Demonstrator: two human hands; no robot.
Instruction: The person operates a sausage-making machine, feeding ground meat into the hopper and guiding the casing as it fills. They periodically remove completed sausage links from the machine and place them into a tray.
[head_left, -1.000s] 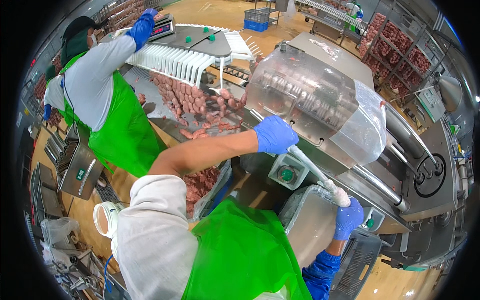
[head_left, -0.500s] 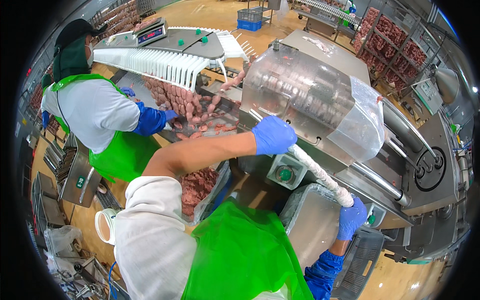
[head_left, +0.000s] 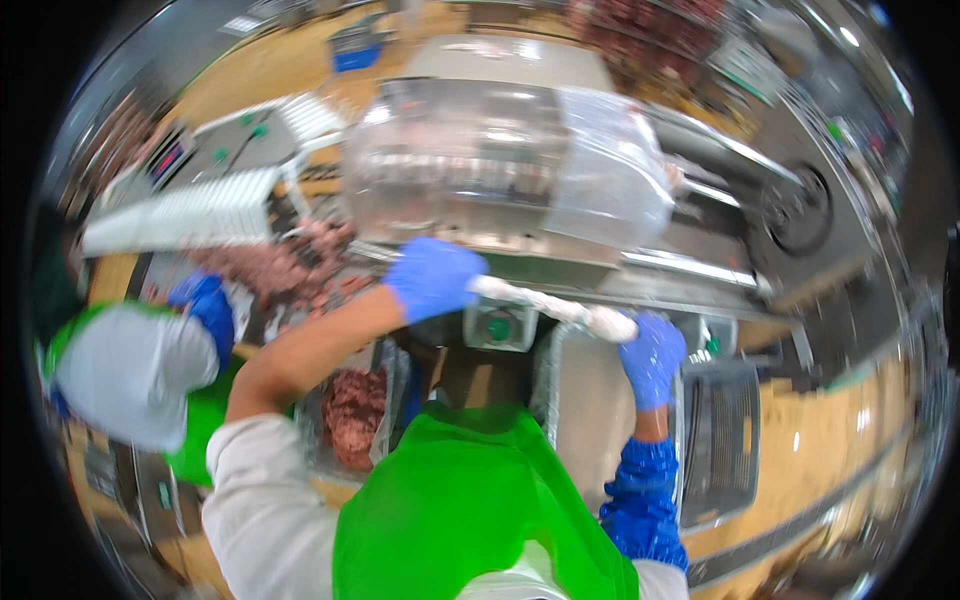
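Note:
A whitish, gathered sausage casing (head_left: 545, 303) stretches between my two blue-gloved hands in front of the steel machine. My left hand (head_left: 437, 280) is closed around its left end, where a thin metal rod (head_left: 372, 250) sticks out beyond my fist. At the casing's right end, my right hand (head_left: 655, 358) grips it with fingers wrapped round. The casing is bunched thicker beside my right hand and thinner toward the middle. Below it sits a grey lined tub (head_left: 590, 420). The picture is smeared by motion.
The machine's clear cover (head_left: 460, 150) rises just beyond my hands. Ground meat (head_left: 353, 415) fills a lined container at left. A co-worker (head_left: 135, 370) in a green apron stands by linked sausages (head_left: 240, 265). A grey crate (head_left: 718, 440) is at right.
The view has swung, so the machine and co-worker appear shifted left. Both hands keep hold of the casing, which lies more level in view and looks lumpier near my right hand.

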